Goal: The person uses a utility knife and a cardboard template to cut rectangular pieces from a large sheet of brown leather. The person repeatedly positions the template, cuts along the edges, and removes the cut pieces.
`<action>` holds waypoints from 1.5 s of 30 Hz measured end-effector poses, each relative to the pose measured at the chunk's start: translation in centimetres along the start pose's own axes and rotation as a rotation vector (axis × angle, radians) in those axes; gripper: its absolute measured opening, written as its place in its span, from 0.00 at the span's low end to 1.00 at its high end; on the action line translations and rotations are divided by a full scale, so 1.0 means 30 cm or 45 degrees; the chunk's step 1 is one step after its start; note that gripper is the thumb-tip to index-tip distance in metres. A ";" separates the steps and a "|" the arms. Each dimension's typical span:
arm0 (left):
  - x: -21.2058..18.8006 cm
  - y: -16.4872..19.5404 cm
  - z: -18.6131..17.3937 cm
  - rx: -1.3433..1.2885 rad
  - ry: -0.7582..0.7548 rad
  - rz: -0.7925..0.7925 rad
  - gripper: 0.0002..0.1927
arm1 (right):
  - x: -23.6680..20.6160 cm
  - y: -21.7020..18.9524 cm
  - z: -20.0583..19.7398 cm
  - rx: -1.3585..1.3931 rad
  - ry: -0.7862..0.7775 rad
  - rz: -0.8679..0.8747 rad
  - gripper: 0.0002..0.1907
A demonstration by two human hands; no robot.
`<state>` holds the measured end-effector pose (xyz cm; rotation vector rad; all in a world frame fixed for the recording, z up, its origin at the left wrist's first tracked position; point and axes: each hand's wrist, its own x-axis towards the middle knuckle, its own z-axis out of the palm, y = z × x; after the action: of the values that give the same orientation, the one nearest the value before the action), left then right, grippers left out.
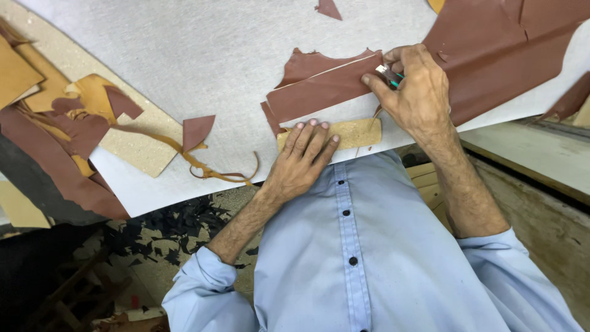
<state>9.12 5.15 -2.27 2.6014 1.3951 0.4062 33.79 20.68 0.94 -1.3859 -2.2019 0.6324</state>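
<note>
Fingers (pixel 310 138) flat on sideways-lying tan template (pixel 353 134)

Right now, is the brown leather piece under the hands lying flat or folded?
Flat. The brown leather piece lies spread on the white work surface; the left hand presses a tan template beside it, and the right hand holds a small knife.

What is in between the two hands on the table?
In the head view, the brown leather piece lies between them: the left hand presses a tan cardboard strip just below it, and the right hand holds a small blade at its edge.
</note>
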 end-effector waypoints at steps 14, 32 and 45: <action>0.029 -0.004 -0.035 -0.428 0.396 -0.179 0.30 | 0.028 -0.072 -0.312 -0.009 -0.063 -0.033 0.10; -0.607 -0.353 -0.458 -1.643 1.008 -1.168 0.19 | -0.095 -0.415 0.159 0.293 -0.450 0.330 0.16; -0.692 -0.434 -0.550 0.009 0.761 -1.157 0.30 | -0.274 -0.475 0.202 0.178 -0.179 0.299 0.16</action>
<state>-17.27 -4.75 6.57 1.5929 2.5228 1.0322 23.34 6.82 3.58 -1.5810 -2.0694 0.9748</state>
